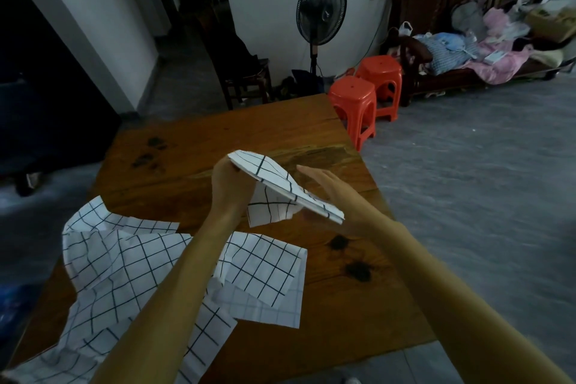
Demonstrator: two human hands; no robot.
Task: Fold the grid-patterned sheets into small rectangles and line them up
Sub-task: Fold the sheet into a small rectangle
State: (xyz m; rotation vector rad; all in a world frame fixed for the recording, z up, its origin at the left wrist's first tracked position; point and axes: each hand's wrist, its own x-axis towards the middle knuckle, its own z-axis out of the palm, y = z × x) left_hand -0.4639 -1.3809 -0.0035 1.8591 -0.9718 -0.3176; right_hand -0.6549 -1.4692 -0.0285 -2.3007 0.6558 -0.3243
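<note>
The left hand [229,182] grips one end of a folded sheet [282,188] and holds it up over the table [327,305]. Its fingers are curled under the paper, so most of them are hidden. The right hand [335,196] is at the other end, with its fingers straight and flat. The paper covers the palm, so it is hard to tell how much they touch. A loose flap hangs down under the fold. More sheets [149,277] lie open and crumpled on the near side of the table. The arms cover part of them, and the bottom edge cuts them off.
</note>
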